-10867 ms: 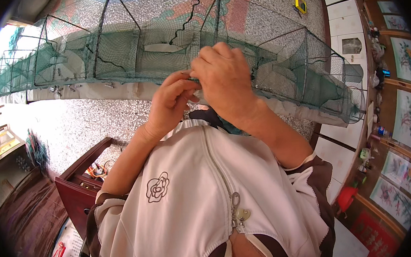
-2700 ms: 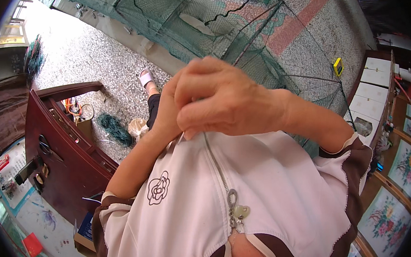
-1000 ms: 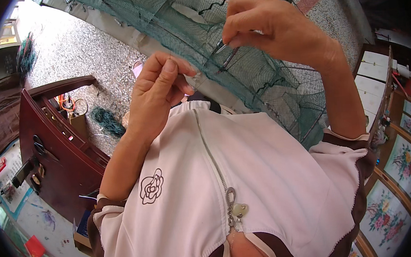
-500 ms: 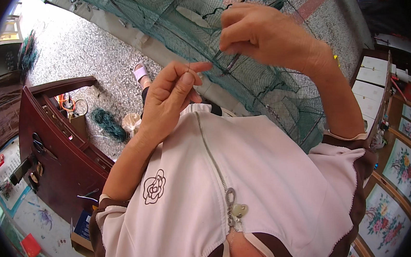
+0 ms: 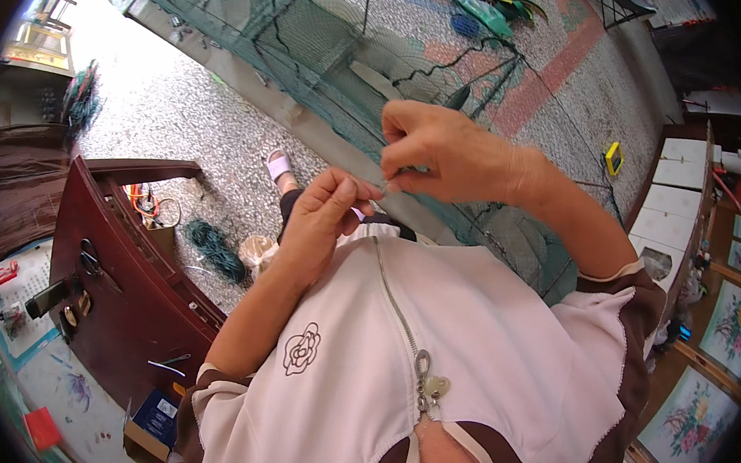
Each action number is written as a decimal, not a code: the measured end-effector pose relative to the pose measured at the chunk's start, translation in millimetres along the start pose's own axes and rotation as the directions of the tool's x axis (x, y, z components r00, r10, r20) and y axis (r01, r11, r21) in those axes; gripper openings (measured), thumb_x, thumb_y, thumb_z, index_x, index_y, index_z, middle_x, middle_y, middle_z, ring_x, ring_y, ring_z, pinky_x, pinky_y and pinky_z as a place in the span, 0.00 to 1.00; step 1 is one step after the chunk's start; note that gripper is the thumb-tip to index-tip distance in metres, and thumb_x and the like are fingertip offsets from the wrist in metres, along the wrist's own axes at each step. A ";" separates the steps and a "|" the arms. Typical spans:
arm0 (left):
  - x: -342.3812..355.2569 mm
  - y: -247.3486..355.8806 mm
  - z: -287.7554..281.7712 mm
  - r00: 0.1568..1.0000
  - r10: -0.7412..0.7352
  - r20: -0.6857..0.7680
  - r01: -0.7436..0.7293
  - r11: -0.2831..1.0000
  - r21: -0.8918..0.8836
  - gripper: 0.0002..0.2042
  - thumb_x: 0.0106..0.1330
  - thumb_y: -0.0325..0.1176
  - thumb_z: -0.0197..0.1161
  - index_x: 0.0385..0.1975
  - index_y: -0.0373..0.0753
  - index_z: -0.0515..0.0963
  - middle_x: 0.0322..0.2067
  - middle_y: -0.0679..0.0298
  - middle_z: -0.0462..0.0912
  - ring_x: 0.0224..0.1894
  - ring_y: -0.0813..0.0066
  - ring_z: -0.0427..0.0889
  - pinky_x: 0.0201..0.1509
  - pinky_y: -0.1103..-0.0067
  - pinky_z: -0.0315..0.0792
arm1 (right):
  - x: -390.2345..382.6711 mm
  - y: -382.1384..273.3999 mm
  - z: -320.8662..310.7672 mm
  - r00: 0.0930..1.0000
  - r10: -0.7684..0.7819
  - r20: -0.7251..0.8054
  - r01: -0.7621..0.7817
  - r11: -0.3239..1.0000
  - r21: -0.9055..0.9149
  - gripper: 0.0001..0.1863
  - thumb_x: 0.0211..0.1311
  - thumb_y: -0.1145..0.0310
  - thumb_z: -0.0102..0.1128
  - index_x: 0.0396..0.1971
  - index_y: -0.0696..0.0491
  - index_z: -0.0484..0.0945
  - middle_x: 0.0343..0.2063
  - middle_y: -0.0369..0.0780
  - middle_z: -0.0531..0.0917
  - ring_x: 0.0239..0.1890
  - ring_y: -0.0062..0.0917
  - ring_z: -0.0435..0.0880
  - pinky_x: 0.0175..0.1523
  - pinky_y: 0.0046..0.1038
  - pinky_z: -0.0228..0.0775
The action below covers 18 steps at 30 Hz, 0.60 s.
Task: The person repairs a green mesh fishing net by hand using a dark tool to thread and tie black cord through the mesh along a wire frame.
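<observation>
We're mid-stitch: left hand [image 5: 324,220] pinching green mesh net [image 5: 324,78], right hand [image 5: 443,152] at 2 o'clock pinching thin needle, probably. Next we're needing steady pull through mesh.

What the right hand [image 5: 443,152] pinches is too small to tell. Beside it, the left hand [image 5: 326,213] hides its own fingertips. The green net [image 5: 330,52] runs off the top edge.
</observation>
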State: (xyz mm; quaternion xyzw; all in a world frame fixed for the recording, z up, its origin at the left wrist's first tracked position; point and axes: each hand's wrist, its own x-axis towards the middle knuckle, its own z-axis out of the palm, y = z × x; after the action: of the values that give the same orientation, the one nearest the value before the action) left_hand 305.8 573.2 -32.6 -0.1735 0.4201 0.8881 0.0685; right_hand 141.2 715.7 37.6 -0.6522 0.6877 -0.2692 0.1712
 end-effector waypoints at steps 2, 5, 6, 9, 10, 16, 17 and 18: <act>1.6 1.9 0.8 1.000 -0.021 -0.020 0.022 0.999 0.050 0.09 0.72 0.36 0.48 0.34 0.39 0.70 0.35 0.64 0.78 0.30 0.89 0.70 0.28 0.90 0.61 | -0.2 -6.4 1.0 0.990 -0.119 -0.079 0.102 0.976 -0.190 0.05 0.46 0.69 0.64 0.23 0.48 0.76 0.29 0.35 0.70 0.33 0.30 0.73 0.39 0.30 0.64; 2.6 6.3 9.8 0.997 -0.024 -0.075 0.032 0.993 0.112 0.05 0.70 0.32 0.51 0.37 0.39 0.71 0.32 0.68 0.76 0.31 0.88 0.71 0.30 0.90 0.65 | 5.1 -32.9 13.5 0.955 -0.248 -0.164 0.245 0.969 -0.037 0.05 0.46 0.68 0.64 0.23 0.46 0.76 0.29 0.33 0.74 0.37 0.28 0.73 0.45 0.29 0.64; 3.3 8.8 13.1 0.998 0.021 -0.056 -0.012 0.987 0.160 0.04 0.68 0.29 0.51 0.37 0.38 0.71 0.33 0.67 0.75 0.33 0.85 0.72 0.34 0.88 0.66 | 9.1 -41.6 19.6 0.933 -0.293 -0.209 0.314 0.947 0.075 0.05 0.46 0.68 0.64 0.23 0.47 0.75 0.29 0.33 0.75 0.38 0.27 0.74 0.46 0.29 0.64; 3.7 15.4 22.5 0.987 0.158 0.013 -0.156 0.958 0.242 0.06 0.63 0.24 0.51 0.39 0.37 0.72 0.36 0.66 0.75 0.39 0.79 0.73 0.42 0.83 0.70 | 21.3 -61.6 16.3 0.938 -0.258 -0.232 0.318 0.907 0.277 0.06 0.54 0.65 0.61 0.25 0.48 0.72 0.27 0.34 0.77 0.37 0.31 0.77 0.45 0.30 0.66; 3.0 18.6 29.4 0.977 0.209 0.036 -0.211 0.950 0.231 0.07 0.63 0.25 0.52 0.40 0.37 0.72 0.37 0.66 0.74 0.40 0.79 0.73 0.44 0.83 0.70 | 21.8 -65.5 10.5 0.945 -0.177 -0.276 0.271 0.895 0.354 0.07 0.56 0.65 0.60 0.26 0.49 0.72 0.25 0.35 0.77 0.33 0.30 0.78 0.41 0.29 0.67; 2.3 46.0 54.6 0.803 0.396 0.445 -0.557 0.237 0.796 0.14 0.55 0.19 0.60 0.42 0.38 0.74 0.38 0.59 0.69 0.38 0.65 0.74 0.39 0.74 0.69 | 24.9 -70.4 -53.0 0.842 0.318 -0.436 0.239 0.505 0.829 0.07 0.64 0.67 0.53 0.30 0.55 0.72 0.25 0.35 0.77 0.26 0.17 0.76 0.28 0.18 0.65; 1.1 52.1 53.5 0.892 0.239 0.382 -0.447 0.357 0.820 0.08 0.58 0.23 0.60 0.37 0.36 0.74 0.38 0.58 0.69 0.36 0.67 0.73 0.37 0.76 0.69 | 20.0 -64.7 -64.9 0.776 0.356 -0.521 0.307 0.509 0.804 0.08 0.65 0.66 0.53 0.30 0.55 0.72 0.23 0.34 0.76 0.25 0.16 0.73 0.26 0.17 0.63; 1.8 53.1 47.7 0.879 0.268 0.395 -0.474 0.383 0.793 0.07 0.59 0.23 0.60 0.36 0.36 0.73 0.38 0.58 0.70 0.35 0.68 0.73 0.36 0.77 0.69 | 13.6 -58.4 -79.0 0.697 0.379 -0.609 0.381 0.525 0.761 0.08 0.65 0.65 0.53 0.30 0.54 0.71 0.22 0.34 0.75 0.23 0.15 0.71 0.24 0.17 0.60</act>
State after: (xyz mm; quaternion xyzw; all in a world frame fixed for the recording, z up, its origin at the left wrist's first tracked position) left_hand 277.9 576.0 33.1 0.0757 0.8298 0.5528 -0.0123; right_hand 140.6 713.7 136.7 -0.3218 0.4724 -0.7997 0.1837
